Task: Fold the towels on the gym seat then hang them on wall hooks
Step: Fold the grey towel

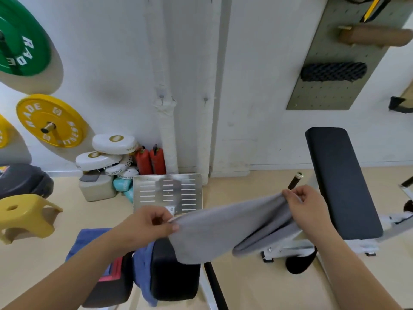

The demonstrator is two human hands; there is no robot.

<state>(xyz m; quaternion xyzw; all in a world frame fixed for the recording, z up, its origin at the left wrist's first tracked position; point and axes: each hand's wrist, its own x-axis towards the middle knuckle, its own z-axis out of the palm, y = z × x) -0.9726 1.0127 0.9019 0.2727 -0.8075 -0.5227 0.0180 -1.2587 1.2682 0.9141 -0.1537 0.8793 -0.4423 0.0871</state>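
The grey towel is soft matt cloth, like the blue towel. The black bench pad looks smooth and faintly sheened. The slotted plate is shiny metal, and the yellow stool is glossy plastic.

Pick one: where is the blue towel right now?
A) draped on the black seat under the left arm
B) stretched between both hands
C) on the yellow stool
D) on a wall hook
A: the blue towel lies draped on the black seat below the left forearm, while the left hand and right hand pinch the grey towel held up between them.
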